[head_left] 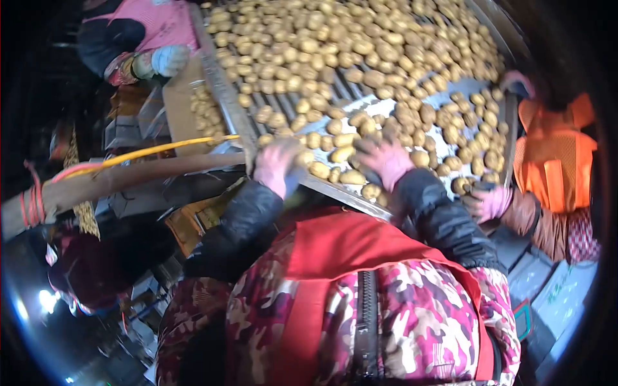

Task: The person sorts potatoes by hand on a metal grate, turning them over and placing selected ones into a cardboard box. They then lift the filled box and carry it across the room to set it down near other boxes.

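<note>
Many potatoes cover a sorting table with a metal rim and dark rollers. My left hand, in a pink glove, rests at the near left corner of the table beside a few potatoes; its fingers are blurred. In a matching glove, my right hand reaches over the near edge with its fingers spread on or just above the potatoes. Between the two hands lie several loose potatoes on a pale surface. Whether the left hand grips a potato is unclear.
A co-worker's gloved hand is at the upper left, another at the table's right side beside an orange vest. A wooden pole and yellow strap run left. White boxes stand lower right.
</note>
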The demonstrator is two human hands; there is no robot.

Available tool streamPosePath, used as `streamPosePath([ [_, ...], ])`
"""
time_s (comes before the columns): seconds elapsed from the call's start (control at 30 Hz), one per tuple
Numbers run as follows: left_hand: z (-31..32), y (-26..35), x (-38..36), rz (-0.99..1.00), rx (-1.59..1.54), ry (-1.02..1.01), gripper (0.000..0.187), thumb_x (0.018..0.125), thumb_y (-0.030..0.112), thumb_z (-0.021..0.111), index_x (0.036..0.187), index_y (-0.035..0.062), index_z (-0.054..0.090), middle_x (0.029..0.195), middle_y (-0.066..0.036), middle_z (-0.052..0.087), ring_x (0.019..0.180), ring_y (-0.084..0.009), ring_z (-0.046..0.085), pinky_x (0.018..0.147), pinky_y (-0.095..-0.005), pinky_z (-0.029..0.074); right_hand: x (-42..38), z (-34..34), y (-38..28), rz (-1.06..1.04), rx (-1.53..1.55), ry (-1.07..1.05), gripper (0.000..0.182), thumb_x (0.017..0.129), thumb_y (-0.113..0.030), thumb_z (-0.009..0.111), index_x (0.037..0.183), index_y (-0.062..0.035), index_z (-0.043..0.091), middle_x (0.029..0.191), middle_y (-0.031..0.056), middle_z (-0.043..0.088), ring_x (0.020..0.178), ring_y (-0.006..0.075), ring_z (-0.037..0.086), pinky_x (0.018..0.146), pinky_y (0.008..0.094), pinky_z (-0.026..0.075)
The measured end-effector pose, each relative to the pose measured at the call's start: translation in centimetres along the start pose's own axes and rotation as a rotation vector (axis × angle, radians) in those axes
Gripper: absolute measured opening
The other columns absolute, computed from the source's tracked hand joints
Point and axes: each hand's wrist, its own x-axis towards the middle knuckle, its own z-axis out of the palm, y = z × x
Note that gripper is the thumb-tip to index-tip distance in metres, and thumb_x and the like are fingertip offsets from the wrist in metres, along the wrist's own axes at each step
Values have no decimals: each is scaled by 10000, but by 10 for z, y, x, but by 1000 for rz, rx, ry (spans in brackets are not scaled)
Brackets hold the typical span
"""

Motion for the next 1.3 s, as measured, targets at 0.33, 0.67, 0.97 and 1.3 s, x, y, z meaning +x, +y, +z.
streamPosePath([
  [0.33, 115, -26, 108, -442, 349, -69, 1039, 779, 671, 751, 1583, 140, 362, 1583, -233, 370, 1463, -410, 331, 1175, -604, 227, -76, -25, 147, 649, -134, 332, 637, 905, -371, 688, 1491, -193, 510, 1535, 122, 497, 1461, 352, 410, 1190, 574, 306],
  [0.67, 103, 127, 96, 299, -450, -401, 591, 853, 225, 731, 1411, 106, 577, 1510, -252, 462, 1361, -459, 484, 1142, -542, 407, -81, 27, -16, 774, 112, 172, 642, 867, -393, 697, 1411, -86, 553, 1575, 230, 411, 1476, 461, 344, 1169, 678, 249],
  [0.97, 45, -92, 186, -291, 364, 150, 725, 920, 568, 673, 1516, 188, 510, 1553, -202, 457, 1424, -434, 425, 1186, -597, 298, -99, -7, 76, 638, -146, 175, 383, 976, -420, 610, 1330, -279, 647, 1504, 195, 497, 1429, 424, 404, 1185, 636, 257],
  [1.3, 48, -63, 136, -238, 284, -110, 701, 827, 547, 777, 1420, 205, 624, 1521, -286, 421, 1285, -468, 509, 1074, -517, 474, 58, -47, 150, 662, -145, 455, 572, 919, -422, 704, 1431, -191, 594, 1524, 149, 512, 1402, 414, 450, 1179, 551, 331],
])
